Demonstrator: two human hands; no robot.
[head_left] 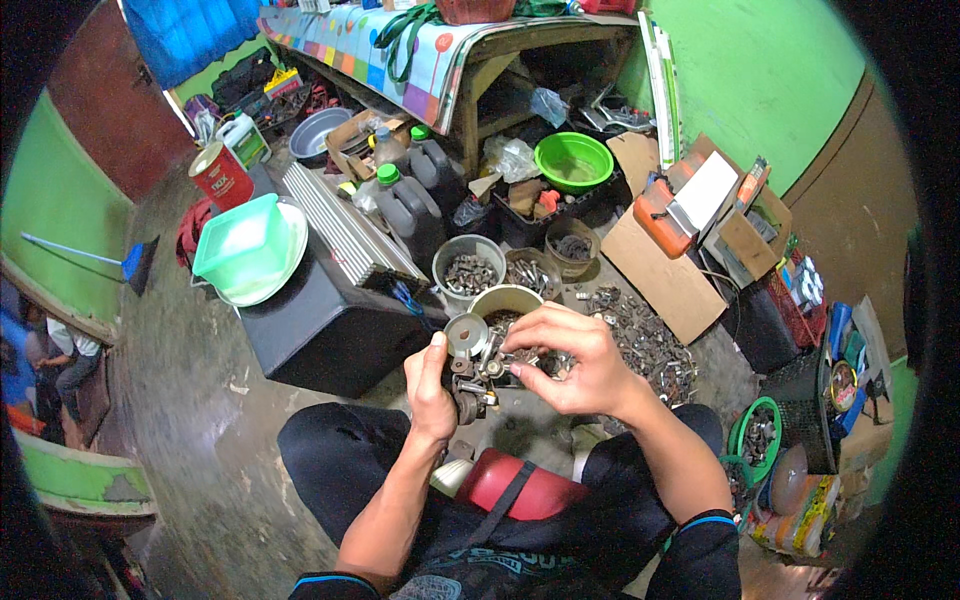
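Dead centre: left hand (430, 385) fingers clamped on a metal part (475, 365), right hand (575, 360) fingers pinched onto its top. Red can (222, 175) at 10 o'clock, cardboard boxes (735, 235) at 2 — bare floor (200, 400) open toward 8.

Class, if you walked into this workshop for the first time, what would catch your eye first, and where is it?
At centre, the left hand and right hand grip a small metal engine part. Behind it stand tins of bolts, with loose scrap metal spread on the floor to the right. Farther back sits a bright green bowl.
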